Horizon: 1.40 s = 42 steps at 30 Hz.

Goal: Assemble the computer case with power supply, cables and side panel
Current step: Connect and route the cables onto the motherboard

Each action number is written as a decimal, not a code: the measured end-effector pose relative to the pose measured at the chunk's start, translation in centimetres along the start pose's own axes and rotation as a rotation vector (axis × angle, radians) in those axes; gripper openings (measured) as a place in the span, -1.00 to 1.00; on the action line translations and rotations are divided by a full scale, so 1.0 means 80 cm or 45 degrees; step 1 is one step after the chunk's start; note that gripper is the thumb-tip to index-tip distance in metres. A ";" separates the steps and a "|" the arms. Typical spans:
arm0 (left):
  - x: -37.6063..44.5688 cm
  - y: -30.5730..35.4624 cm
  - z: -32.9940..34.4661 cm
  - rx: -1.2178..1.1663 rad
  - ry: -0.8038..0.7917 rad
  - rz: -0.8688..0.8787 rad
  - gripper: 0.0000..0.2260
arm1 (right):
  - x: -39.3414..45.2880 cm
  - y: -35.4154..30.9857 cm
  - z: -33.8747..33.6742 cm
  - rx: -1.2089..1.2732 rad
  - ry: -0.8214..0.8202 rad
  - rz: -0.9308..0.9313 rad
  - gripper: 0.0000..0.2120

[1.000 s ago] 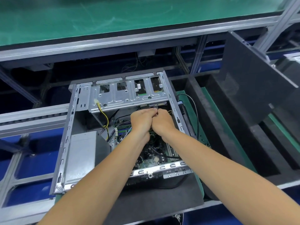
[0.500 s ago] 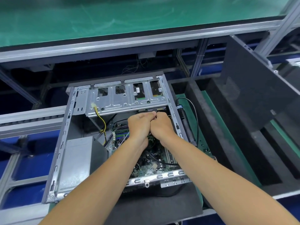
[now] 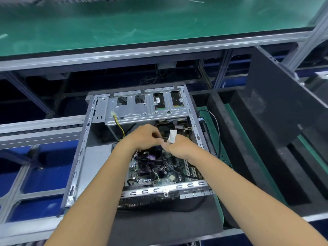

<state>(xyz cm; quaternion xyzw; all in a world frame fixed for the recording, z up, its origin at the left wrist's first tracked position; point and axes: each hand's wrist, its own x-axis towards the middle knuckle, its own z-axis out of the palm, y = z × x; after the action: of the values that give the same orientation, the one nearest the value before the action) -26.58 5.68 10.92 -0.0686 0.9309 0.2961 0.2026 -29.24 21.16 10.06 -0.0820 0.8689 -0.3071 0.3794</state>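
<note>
An open metal computer case (image 3: 78, 157) lies on its side with the motherboard (image 3: 156, 169) showing. The grey power supply (image 3: 96, 166) sits in its left part. A silver drive cage (image 3: 142, 110) spans the far end, with a yellow cable (image 3: 120, 127) hanging from it. Inside the case, just below the cage, my left hand (image 3: 144, 137) and my right hand (image 3: 179, 148) are close together. Both pinch a thin dark cable (image 3: 164, 138) that carries a white label tag (image 3: 172, 136). The black side panel (image 3: 276, 110) leans upright at the right.
A black foam tray (image 3: 248, 157) with green matting lies right of the case. A black cable with a barrel-shaped tool (image 3: 204, 123) runs along the case's right wall. A green-topped shelf (image 3: 159, 23) overhangs at the back. A conveyor rail (image 3: 40, 128) stretches left.
My hands have drawn back a little from the drive cage and moved slightly apart. The cable with its white tag now shows between them. The camera view has shifted.
</note>
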 end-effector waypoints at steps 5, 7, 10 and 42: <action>-0.011 0.000 -0.008 0.082 -0.320 0.068 -0.87 | -0.001 0.000 -0.003 0.306 0.169 -0.018 -0.67; -0.015 -0.001 -0.010 0.030 -0.342 0.133 -0.82 | 0.000 -0.002 -0.003 0.345 0.171 -0.062 -0.58; -0.019 0.000 -0.007 -0.085 -0.276 0.246 -0.81 | 0.004 -0.002 -0.003 0.550 0.162 -0.044 -0.56; -0.019 0.017 -0.031 -0.913 -0.045 0.375 -0.75 | 0.031 -0.027 0.032 0.028 -0.012 -0.494 -0.52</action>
<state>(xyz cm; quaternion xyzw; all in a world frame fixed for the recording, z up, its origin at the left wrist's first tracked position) -26.40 5.36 14.11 0.0046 0.7645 0.6299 0.1370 -29.38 17.33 8.49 -0.2454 0.8316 -0.3836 0.3179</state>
